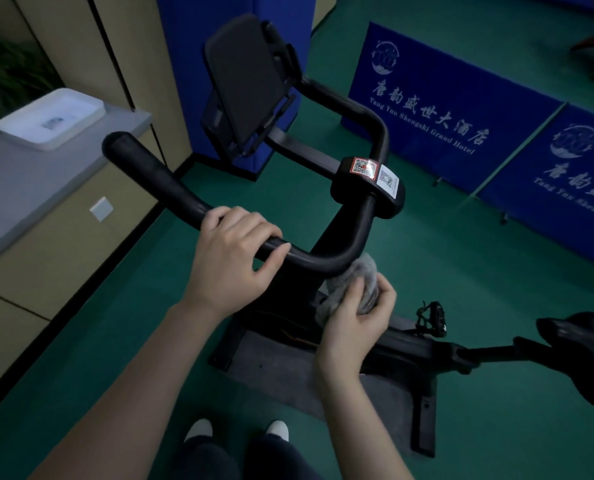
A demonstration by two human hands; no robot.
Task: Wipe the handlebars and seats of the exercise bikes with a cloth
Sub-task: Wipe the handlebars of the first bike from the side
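Note:
A black exercise bike stands on a green floor below me. Its black handlebar [157,174] loops from the left end round to the centre clamp. My left hand [233,251] grips the near bar, fingers curled over it. My right hand [354,320] holds a grey cloth [361,271] wrapped against the bend of the bar, just right of the left hand. The black seat [579,348] shows at the right edge, on its post. A black tablet holder [247,81] rises at the front of the bars.
A grey counter [21,181] with a white tray [51,116] runs along the left. Blue hotel banners [444,109] stand behind the bike on the right. A blue padded pillar [184,46] is behind the tablet holder. A pedal [432,313] sticks out near the frame. My shoes [236,433] are at the bottom.

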